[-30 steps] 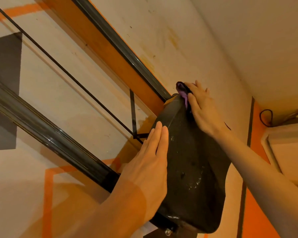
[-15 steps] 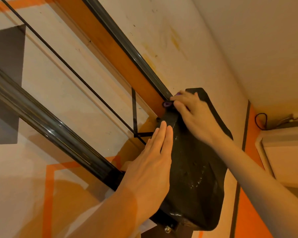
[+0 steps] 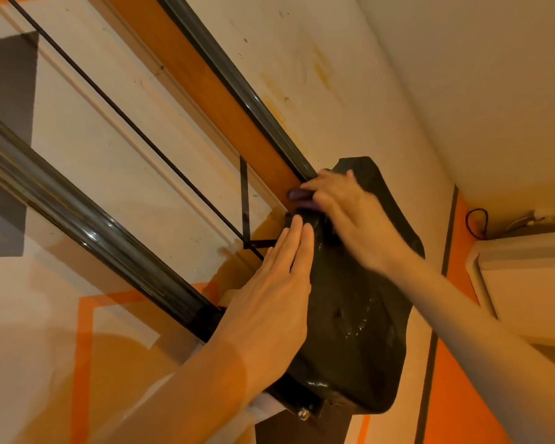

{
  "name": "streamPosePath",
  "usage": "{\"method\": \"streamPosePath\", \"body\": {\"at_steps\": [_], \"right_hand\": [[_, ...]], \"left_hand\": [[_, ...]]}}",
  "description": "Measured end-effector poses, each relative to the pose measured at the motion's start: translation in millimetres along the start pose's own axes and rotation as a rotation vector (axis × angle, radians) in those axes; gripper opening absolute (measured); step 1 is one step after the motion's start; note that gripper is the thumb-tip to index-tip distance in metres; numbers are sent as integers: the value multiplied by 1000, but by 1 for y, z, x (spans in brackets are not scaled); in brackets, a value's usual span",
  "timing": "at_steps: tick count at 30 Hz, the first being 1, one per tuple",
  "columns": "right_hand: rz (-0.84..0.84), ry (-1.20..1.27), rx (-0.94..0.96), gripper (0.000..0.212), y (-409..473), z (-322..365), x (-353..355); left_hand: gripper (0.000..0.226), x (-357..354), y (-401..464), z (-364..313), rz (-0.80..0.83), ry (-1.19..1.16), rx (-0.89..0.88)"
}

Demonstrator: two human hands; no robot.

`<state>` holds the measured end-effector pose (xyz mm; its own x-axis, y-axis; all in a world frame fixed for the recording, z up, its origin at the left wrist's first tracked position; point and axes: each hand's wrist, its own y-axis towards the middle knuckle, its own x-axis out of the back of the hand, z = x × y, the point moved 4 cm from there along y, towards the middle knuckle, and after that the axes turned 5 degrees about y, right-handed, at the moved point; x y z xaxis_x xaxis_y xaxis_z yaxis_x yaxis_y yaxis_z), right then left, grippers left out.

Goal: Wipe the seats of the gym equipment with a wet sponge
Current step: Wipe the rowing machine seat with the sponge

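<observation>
A black padded seat (image 3: 359, 318) is fixed high on the machine's frame, its surface wet and shiny with droplets. My left hand (image 3: 273, 302) lies flat against the pad's left edge, fingers straight and together. My right hand (image 3: 350, 216) is closed on a purple sponge (image 3: 298, 197) and presses it against the pad's upper left corner, next to the frame. Only the sponge's purple tip shows past my fingers; the rest is hidden by the hand.
Two dark metal rails (image 3: 87, 222) and a thin black cable (image 3: 125, 120) run diagonally left of the pad. A bolt (image 3: 302, 414) sits under the pad. The wall (image 3: 334, 75) and ceiling (image 3: 481, 75) are close behind. A white unit (image 3: 526, 277) and wires hang at right.
My right hand has slid the sponge from the pad's top edge down and left onto its upper left corner, uncovering the pad's top. The left hand has stayed flat on the pad.
</observation>
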<state>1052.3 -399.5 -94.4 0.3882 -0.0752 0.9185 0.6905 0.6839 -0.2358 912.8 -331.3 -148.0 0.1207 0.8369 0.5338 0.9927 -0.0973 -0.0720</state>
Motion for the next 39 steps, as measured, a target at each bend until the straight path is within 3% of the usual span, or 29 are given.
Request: {"method": "streamPosePath", "body": {"at_steps": [3, 8, 10, 15, 17, 21, 26, 31, 35, 37, 39], "right_hand": [[-112, 14, -187, 35, 35, -29, 15], [-161, 6, -199, 38, 28, -32, 6], [-172, 56, -157, 37, 5, -6, -2], [41, -117, 206, 42, -61, 52, -43], [38, -155, 137, 42, -32, 32, -30], [-143, -74, -76, 36, -11, 19, -16], [43, -49, 182, 44, -74, 53, -47], [-202, 72, -91, 42, -26, 11, -17], [-48, 184, 84, 45, -117, 51, -65], [-30, 156, 154, 46, -112, 44, -57], [-113, 138, 84, 45, -73, 29, -41]], "left_hand": [[66, 6, -14, 5, 82, -163, 39], [67, 6, -44, 25, 120, -456, 135], [69, 3, -44, 27, 129, -460, 138], [75, -2, -43, 25, 104, -410, 150], [72, -3, -44, 24, 96, -411, 163], [67, -6, -48, 22, 67, -421, 183], [74, -10, -50, 25, -49, -459, 184], [68, -15, -53, 24, -39, -528, 169], [62, -18, -53, 24, -55, -587, 162], [63, -17, -53, 22, -56, -561, 171], [63, -15, -54, 22, -57, -536, 166]]}}
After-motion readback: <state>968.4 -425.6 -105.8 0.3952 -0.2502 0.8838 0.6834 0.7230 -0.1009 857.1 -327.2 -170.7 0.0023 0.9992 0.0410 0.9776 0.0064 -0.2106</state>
